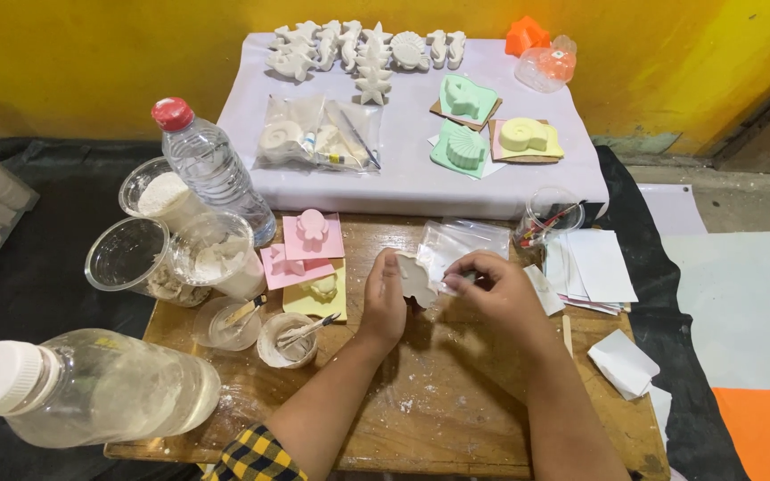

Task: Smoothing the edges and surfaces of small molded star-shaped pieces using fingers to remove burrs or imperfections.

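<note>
White plaster everywhere on this wooden desk. A big bottle lies at the front left corner, with pink moulds near the back edge. Mid-desk, the left hand grips a white cast figure; the right hand pinches a clear bag. Looks like bagging; next comes easing the figure in gently.

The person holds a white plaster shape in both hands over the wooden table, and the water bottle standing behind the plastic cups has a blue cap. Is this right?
Not quite. In the head view the cap of the standing water bottle is red, not blue. The rest holds: the left hand and right hand hold a white plaster shape over the wooden table, and the bottle stands behind the plastic cups.
</note>
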